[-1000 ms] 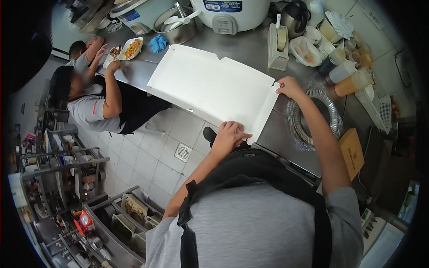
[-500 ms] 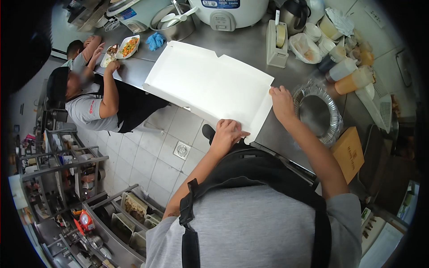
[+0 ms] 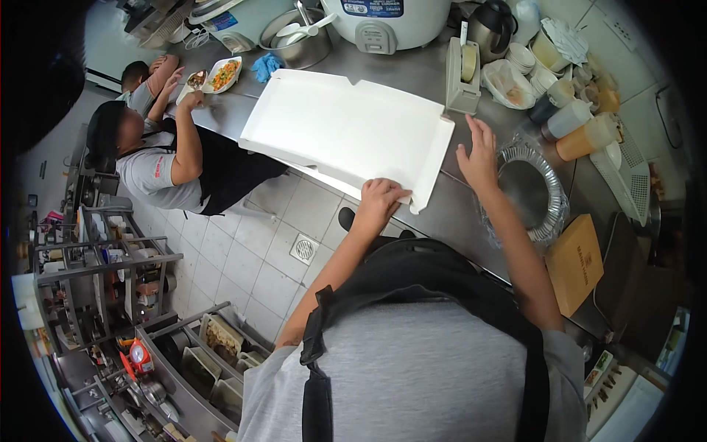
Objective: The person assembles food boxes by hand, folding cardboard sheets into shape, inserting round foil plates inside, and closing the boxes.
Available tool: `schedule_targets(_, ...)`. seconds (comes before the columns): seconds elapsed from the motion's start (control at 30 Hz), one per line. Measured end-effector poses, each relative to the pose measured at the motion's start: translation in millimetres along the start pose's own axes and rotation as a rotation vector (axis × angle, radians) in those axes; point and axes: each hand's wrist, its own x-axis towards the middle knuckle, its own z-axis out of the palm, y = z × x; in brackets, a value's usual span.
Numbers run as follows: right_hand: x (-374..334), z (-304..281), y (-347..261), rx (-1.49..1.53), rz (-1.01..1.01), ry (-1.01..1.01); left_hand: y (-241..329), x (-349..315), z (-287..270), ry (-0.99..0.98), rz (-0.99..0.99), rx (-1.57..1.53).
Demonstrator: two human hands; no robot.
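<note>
A long white cardboard box (image 3: 353, 121), partly folded with low side walls, lies on the steel counter (image 3: 445, 195). My left hand (image 3: 381, 200) pinches its near wall close to the near right corner, where a small flap sticks out. My right hand (image 3: 480, 156) hovers just off the box's right end, its fingers apart and nothing in them. Right of that hand sits a stack of round foil trays (image 3: 529, 190) in clear plastic wrap.
A rice cooker (image 3: 379, 29), a metal pot (image 3: 298, 44) and a tape dispenser (image 3: 462, 77) stand behind the box. Squeeze bottles (image 3: 587, 138) and a brown box (image 3: 574, 265) are at right. Another person (image 3: 158, 166) works at left beside food dishes (image 3: 223, 74).
My right hand has let go of the box's right end and opened. My left hand has moved up a little, and the box's right-end wall has shifted.
</note>
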Motion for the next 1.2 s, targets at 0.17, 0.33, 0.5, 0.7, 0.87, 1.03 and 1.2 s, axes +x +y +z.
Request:
schedule_targets(0.17, -52, -36, -64, 0.168, -0.254, -0.527, -18, 14, 0, 0.092, -0.003, 0.001)
schedule_targets(0.33, -72, -3, -58, 0.217, -0.301, -0.454, -17, 24, -4, 0.06, -0.01, -0.009)
schedule_targets(0.5, -78, 15, -63, 0.213, -0.345, -0.348, -27, 33, -13, 0.03, -0.04, 0.01)
schedule_targets(0.7, -67, 25, -63, 0.148, -0.261, -0.407, -31, 36, -19, 0.003, 0.028, -0.043)
schedule_targets(0.87, -18, 31, -61, 0.186, 0.155, -0.783, -33, 24, -18, 0.022, -0.015, -0.163)
schedule_targets(1.03, 12, 41, -30, 0.104, 0.242, -0.904, -32, 20, -16, 0.059, 0.024, -0.178)
schedule_targets(1.2, 18, 39, -31, 0.098, 0.295, -0.945, -30, 14, -15, 0.095, -0.004, -0.221)
